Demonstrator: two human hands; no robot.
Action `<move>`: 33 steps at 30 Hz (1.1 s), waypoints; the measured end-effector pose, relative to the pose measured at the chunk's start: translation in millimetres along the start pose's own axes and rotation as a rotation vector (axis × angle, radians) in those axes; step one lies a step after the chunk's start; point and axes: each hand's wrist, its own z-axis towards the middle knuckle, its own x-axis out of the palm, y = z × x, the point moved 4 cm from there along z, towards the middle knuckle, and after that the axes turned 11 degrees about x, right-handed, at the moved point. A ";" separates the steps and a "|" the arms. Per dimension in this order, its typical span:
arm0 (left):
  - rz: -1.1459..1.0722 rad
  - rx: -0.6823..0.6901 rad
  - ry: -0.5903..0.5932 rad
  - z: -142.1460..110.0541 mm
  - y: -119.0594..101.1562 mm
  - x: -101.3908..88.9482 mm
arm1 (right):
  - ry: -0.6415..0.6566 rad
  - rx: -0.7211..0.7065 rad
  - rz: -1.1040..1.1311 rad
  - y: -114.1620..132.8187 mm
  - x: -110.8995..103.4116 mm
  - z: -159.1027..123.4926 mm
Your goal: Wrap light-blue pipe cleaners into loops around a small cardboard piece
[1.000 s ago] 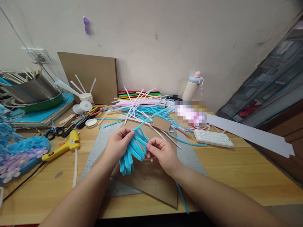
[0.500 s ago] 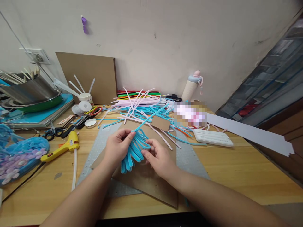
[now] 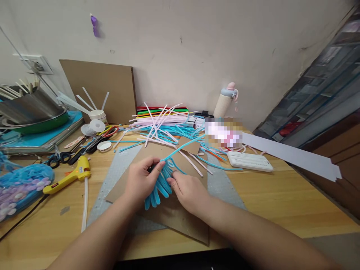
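My left hand [image 3: 143, 178] is closed, its thumb and fingers pinching the gathered end of a bundle of looped blue pipe cleaners [image 3: 159, 191]. The loops fan downward, and one long blue strand sticks up to the right from the pinch. My right hand [image 3: 188, 189] is closed on the loops at the bundle's right side, thumb and forefinger together; the fingertips are partly hidden. Below both hands lies a brown cardboard sheet [image 3: 180, 225] on a grey cutting mat [image 3: 225, 187].
Loose blue and pink pipe cleaners [image 3: 168, 129] are heaped behind the hands. A yellow glue gun [image 3: 67, 180], scissors [image 3: 57, 159] and a blue flowered piece [image 3: 25, 187] lie on the left. On the right are a white power bank [image 3: 250, 161] and a bottle [image 3: 223, 103].
My right hand has moved slightly left and further onto the loops, closing on them. My left hand keeps its pinch on the bundle. The whole view has shifted a little.
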 end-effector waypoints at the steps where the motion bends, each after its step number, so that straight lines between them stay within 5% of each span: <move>1: -0.001 -0.001 -0.005 -0.2 -0.6 -0.1 | -0.012 -0.007 -0.053 0.9 0.2 -0.8; 9: -0.132 -0.104 -0.120 0.5 -0.2 -5.0 | -0.099 -0.069 -0.079 3.4 -3.1 -3.6; 16: -0.472 -0.315 -0.182 3.6 14.1 -5.8 | -0.278 -0.174 0.330 -1.1 -15.5 -4.4; 20: -0.546 -0.355 -0.175 2.9 18.0 -3.9 | -0.196 -0.183 0.489 0.5 -14.2 -2.3; 26: -0.543 -0.359 -0.238 0.7 17.7 -3.1 | 0.138 0.017 0.949 -1.9 5.5 8.0; 33: -0.493 -0.343 -0.227 1.5 15.1 -3.8 | 0.096 0.012 1.019 -4.6 7.2 6.1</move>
